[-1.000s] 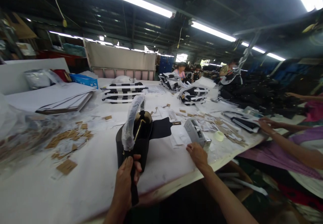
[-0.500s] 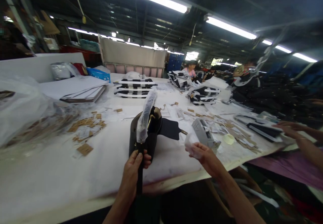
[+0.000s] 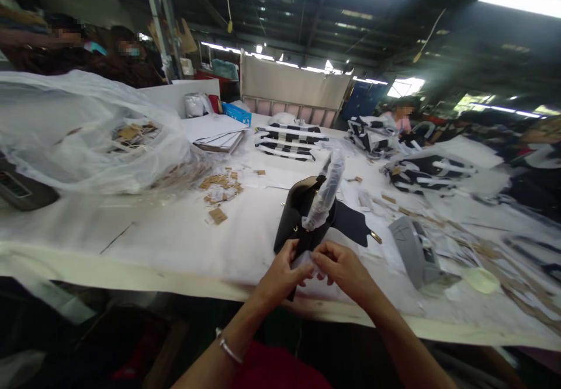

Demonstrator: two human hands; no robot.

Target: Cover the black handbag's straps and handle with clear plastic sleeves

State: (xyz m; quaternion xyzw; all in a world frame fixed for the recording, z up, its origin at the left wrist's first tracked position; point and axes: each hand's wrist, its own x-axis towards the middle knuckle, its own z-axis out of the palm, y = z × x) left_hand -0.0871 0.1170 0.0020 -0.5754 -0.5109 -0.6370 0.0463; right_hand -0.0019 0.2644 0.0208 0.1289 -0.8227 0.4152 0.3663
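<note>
A black handbag (image 3: 289, 219) stands on the table edge in front of me, its top open. Its arched handle (image 3: 326, 193) is wrapped in whitish plastic film. The flap (image 3: 353, 222) with a gold clasp lies out to the right. My left hand (image 3: 283, 272) is closed at the bag's near side around a black strap, whose end shows below the fingers. Close beside it, the fingertips of my right hand (image 3: 342, 266) pinch a thin translucent white sheet (image 3: 304, 259) against the strap. The fingers partly hide both sheet and strap.
A grey tape dispenser (image 3: 412, 252) stands to the right. Brown tags (image 3: 219, 187) lie scattered left of the bag. A large clear plastic bag (image 3: 87, 138) fills the far left. Wrapped bags (image 3: 289, 141) are stacked behind, near white boards (image 3: 217, 132). People sit at the back.
My right hand has brought the white sheet left to the strap beside my left hand. The view has swung left, so the scene sits further right; the neighbour's arms are out of view.
</note>
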